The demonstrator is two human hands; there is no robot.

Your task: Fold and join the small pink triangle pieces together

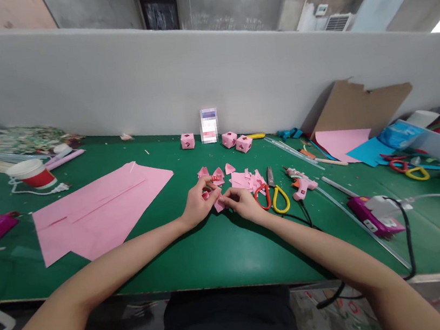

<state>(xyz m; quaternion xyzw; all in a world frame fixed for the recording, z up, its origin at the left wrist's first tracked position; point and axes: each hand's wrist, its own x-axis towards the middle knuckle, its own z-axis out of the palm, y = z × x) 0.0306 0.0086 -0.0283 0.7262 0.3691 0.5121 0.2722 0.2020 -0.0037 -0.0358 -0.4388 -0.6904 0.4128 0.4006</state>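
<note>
You pinch a small pink paper piece between the fingertips of your left hand and right hand over a green tabletop, near loose pink paper scraps and metal scissors with red and yellow handles.

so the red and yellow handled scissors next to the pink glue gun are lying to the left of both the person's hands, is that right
Not quite, the side is wrong. The head view shows the red and yellow handled scissors next to the pink glue gun lying to the right of both the left hand and the right hand.
</note>
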